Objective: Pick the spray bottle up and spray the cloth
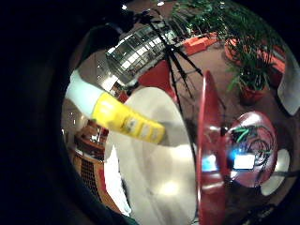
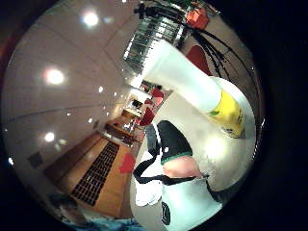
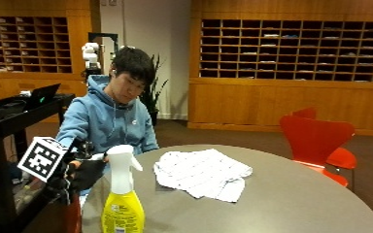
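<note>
A spray bottle (image 3: 122, 198) with a yellow body and a white trigger head stands upright near the front left edge of the round grey table (image 3: 290, 204). A white checked cloth (image 3: 202, 173) lies crumpled on the table, to the right of the bottle and farther back. My gloved right hand (image 3: 87, 173) hovers at the table's left edge, just left of the bottle's head and apart from it, with its fingers loosely curled and nothing in them. Both palm views show the bottle (image 1: 123, 118) (image 2: 204, 94) close by, standing on the table.
A red chair (image 3: 317, 139) stands behind the table at the right. A black cart (image 3: 5, 121) with a laptop is at the left, close to my arm. The little finger side palm view shows a tripod (image 1: 177, 63) and potted plants beyond the table.
</note>
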Available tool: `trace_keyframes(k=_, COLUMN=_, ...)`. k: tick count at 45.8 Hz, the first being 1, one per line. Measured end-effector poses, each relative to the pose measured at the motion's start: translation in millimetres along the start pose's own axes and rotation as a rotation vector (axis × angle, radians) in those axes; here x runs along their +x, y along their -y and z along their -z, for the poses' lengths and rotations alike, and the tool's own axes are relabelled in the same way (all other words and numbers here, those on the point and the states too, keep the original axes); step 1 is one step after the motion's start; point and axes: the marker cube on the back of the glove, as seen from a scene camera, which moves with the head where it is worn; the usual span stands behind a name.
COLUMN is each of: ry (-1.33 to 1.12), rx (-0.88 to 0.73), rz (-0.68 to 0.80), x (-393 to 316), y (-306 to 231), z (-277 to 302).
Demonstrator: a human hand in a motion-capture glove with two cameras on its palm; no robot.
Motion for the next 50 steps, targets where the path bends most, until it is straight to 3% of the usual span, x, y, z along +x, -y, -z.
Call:
trace_keyframes(k=17, ry=0.188, rx=-0.176, rz=-0.137, x=-1.6, y=32.4, z=-50.5)
trace_keyframes(k=33, ry=0.212, rx=-0.25, rz=-0.123, x=-22.8, y=51.9, z=-89.6)
trace_keyframes(k=40, ry=0.139, rx=-0.326, rz=-0.097, x=-37.7, y=51.0, z=-101.6)
trace_keyframes(k=50, ry=-0.176, rx=-0.489, rz=0.061, x=-74.8, y=45.6, z=-106.6)
